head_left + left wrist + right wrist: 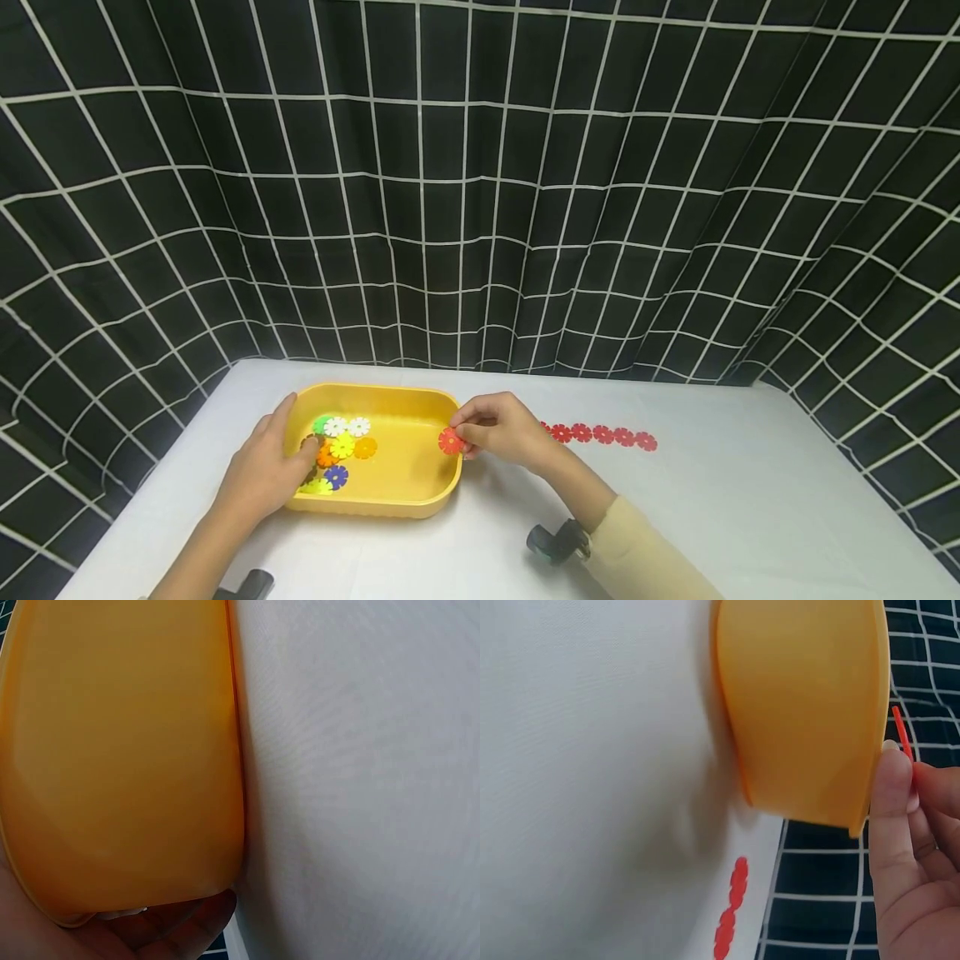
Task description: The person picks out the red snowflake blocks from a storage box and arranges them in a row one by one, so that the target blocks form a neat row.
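A yellow plastic tray (408,467) stands on the white table, its left end in the grip of my left hand (258,467), thumb over the rim. The left wrist view shows fingertips (202,919) curled against that end's outer wall. Above the tray's right rim my right hand (504,429) pinches a red flower-shaped disc (450,442) between thumb and fingers; edge-on, the disc (902,735) appears thin in the right wrist view. Inside the tray, toward the left, lie several flower-shaped discs: white (359,427), yellow (342,445), orange (365,448), blue (337,477) and green.
To the right of the tray, several red discs (581,432) form a row on the white table (750,500). A black curtain with a white grid (480,208) hangs behind and at both sides. Each wrist wears a dark camera (555,542).
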{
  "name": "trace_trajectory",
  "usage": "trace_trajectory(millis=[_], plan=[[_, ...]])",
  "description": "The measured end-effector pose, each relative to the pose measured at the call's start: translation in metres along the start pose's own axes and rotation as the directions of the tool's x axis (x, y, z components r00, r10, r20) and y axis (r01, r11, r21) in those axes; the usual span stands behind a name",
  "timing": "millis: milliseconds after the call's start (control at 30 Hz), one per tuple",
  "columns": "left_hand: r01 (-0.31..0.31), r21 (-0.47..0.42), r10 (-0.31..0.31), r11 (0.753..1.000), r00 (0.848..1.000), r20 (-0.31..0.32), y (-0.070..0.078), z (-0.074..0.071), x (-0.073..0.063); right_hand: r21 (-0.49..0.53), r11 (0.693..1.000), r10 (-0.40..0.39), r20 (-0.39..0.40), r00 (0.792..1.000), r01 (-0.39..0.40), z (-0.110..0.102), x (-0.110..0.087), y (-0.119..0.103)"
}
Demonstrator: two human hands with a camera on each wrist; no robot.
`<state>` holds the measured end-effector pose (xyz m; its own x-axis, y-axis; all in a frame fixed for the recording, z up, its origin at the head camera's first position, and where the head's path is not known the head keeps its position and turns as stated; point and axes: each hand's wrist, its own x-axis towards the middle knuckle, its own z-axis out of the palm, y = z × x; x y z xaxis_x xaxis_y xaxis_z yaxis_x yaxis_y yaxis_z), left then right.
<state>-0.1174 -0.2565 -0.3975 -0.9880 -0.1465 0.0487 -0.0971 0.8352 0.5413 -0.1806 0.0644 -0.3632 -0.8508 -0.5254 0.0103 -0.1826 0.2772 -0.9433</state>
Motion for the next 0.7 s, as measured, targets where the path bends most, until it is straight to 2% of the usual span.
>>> trace_trajectory(millis=[700], plan=[[0.021, 0.0, -0.021, 1.0, 1.0, 0.01, 0.001, 0.001, 0.0, -0.013, 0.999, 0.051, -0.071, 0.996, -0.052, -0.029, -0.019, 0.023]])
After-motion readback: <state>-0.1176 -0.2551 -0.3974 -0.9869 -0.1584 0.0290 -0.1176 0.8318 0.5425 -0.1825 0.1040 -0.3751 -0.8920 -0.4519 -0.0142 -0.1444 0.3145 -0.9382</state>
